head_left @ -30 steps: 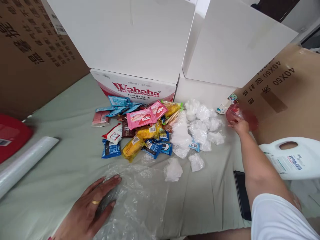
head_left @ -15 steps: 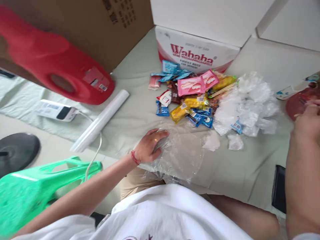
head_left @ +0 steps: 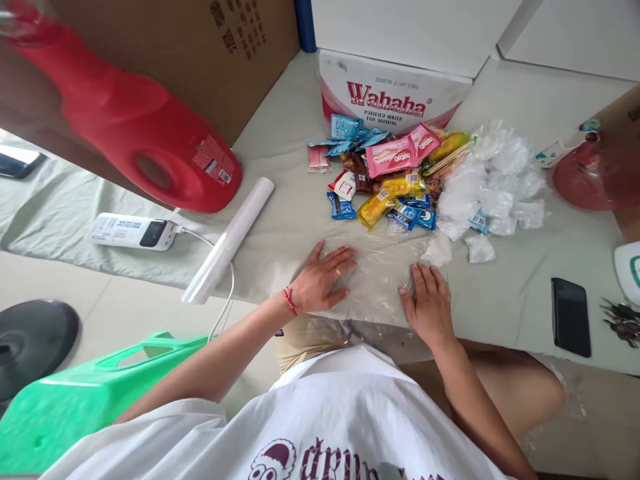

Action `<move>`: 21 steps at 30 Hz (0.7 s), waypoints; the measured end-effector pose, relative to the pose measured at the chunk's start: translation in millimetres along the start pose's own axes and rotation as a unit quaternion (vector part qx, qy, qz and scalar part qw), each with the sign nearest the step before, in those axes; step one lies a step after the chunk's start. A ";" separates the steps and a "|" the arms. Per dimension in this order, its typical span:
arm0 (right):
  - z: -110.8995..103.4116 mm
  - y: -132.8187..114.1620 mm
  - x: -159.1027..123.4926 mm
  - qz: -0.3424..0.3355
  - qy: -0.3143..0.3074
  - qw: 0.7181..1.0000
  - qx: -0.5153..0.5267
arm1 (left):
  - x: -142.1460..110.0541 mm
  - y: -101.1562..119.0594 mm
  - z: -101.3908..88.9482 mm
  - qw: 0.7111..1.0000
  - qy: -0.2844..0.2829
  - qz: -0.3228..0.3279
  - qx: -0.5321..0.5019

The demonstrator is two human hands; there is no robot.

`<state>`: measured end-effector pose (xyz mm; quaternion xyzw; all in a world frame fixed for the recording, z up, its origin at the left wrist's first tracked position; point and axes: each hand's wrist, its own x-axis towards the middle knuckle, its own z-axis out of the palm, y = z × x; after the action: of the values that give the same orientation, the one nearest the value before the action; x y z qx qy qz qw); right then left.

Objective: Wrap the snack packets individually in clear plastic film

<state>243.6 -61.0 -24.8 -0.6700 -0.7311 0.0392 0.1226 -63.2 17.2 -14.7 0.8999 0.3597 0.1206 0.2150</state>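
A clear plastic sheet (head_left: 377, 273) lies spread at the table's front edge, part of it hanging over. My left hand (head_left: 323, 280) lies flat on its left side, fingers spread, a ring on one finger. On the sheet's right side my right hand (head_left: 427, 300) rests palm down with fingers stretched out. Beyond the hands is a heap of wrapped snacks: pink wafer packs (head_left: 395, 157), yellow packets (head_left: 383, 203), blue packets (head_left: 407, 217) and light blue sachets (head_left: 347, 127). Crumpled clear plastic packets (head_left: 493, 180) are piled to their right, with a loose one (head_left: 437, 250) near my right fingers.
A red jug (head_left: 150, 140), a white plastic-film roll (head_left: 230, 240) and a cabled power bank (head_left: 133, 232) are at left. A Wahaha carton (head_left: 395, 90) stands behind the snacks. To the right are a reddish container (head_left: 583, 177), a phone (head_left: 571, 317) and keys (head_left: 623, 320). A green stool (head_left: 100, 393) stands below.
My right hand has come from the reddish container at far right to the plastic sheet, which now lies flatter. My left hand stays on the sheet. The view has shifted slightly.
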 end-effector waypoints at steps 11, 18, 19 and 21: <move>-56.6 32.2 48.4 0.020 0.002 1.000 0.003 | -54.1 -35.2 -42.6 0.995 0.092 -0.039 -0.029; -29.4 -78.8 21.1 -0.182 -0.060 0.976 0.108 | 14.9 30.5 -29.5 0.969 0.223 -0.055 -0.090; -17.7 -85.9 17.5 -0.221 -0.089 0.965 0.109 | 24.1 34.7 -21.1 0.979 0.183 -0.054 -0.070; -2.1 -87.0 12.4 -0.261 -0.126 0.951 0.108 | 35.7 33.2 -3.8 0.991 0.110 -0.073 -0.002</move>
<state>158.8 -57.5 -2.0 -0.4282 -0.8814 0.1687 0.1066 -19.4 21.8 6.5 0.8522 0.4456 0.2035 0.1840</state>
